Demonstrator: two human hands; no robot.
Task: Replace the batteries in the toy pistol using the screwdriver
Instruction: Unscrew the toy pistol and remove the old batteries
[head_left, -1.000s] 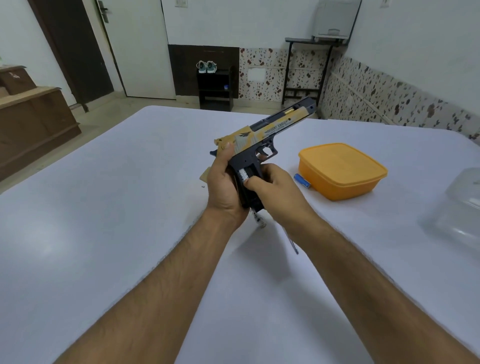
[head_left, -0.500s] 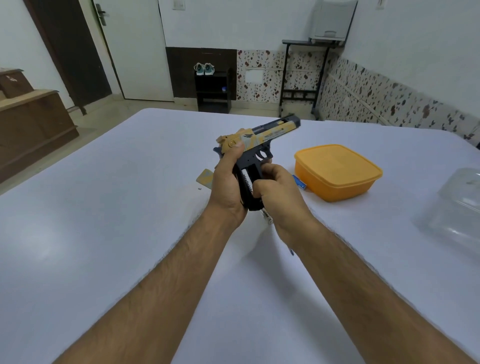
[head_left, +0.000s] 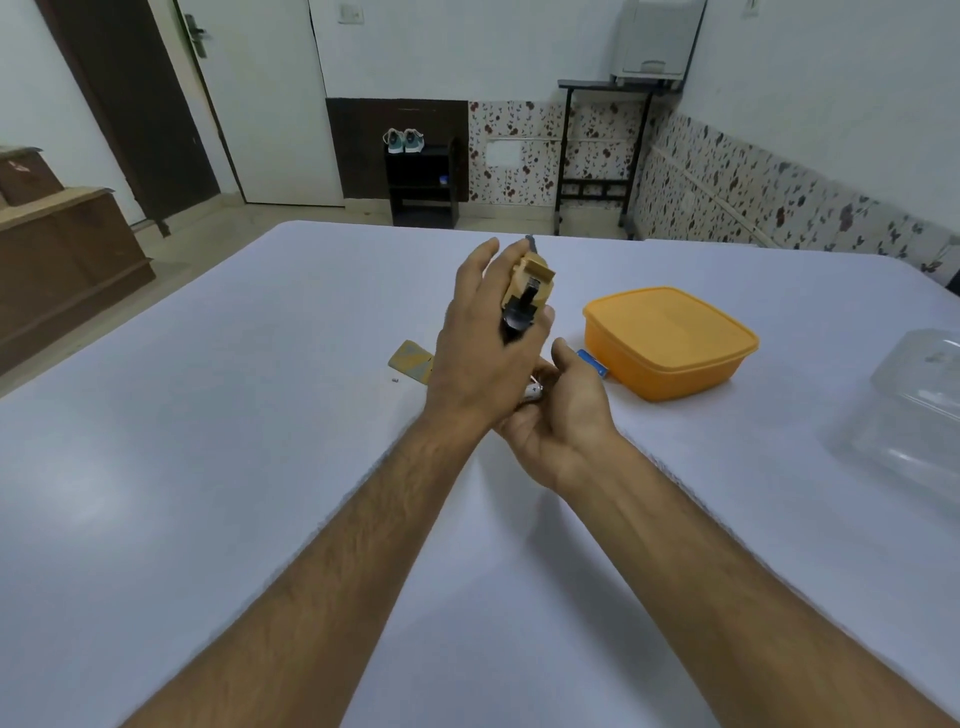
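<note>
The tan and black toy pistol (head_left: 527, 291) is seen from its rear, with the barrel pointing away from me. My left hand (head_left: 480, 353) grips it around the handle, with some fingers stretched along its left side. Just below the handle, my right hand (head_left: 558, 415) is cupped palm up. A white battery (head_left: 534, 391) lies on its fingers, partly hidden by my left hand. The tan battery cover (head_left: 412, 361) lies on the white table (head_left: 208, 441) left of my hands, with a tiny screw (head_left: 395, 380) beside it.
An orange lidded box (head_left: 670, 338) stands to the right of my hands, with a small blue object (head_left: 592, 362) at its near left corner. A clear plastic container (head_left: 914, 410) sits at the right edge. The table's far edge is beyond the pistol.
My left hand has turned the pistol so its barrel points away and its handle faces down. My right hand has left the handle and now lies cupped beneath it with a battery in it.
</note>
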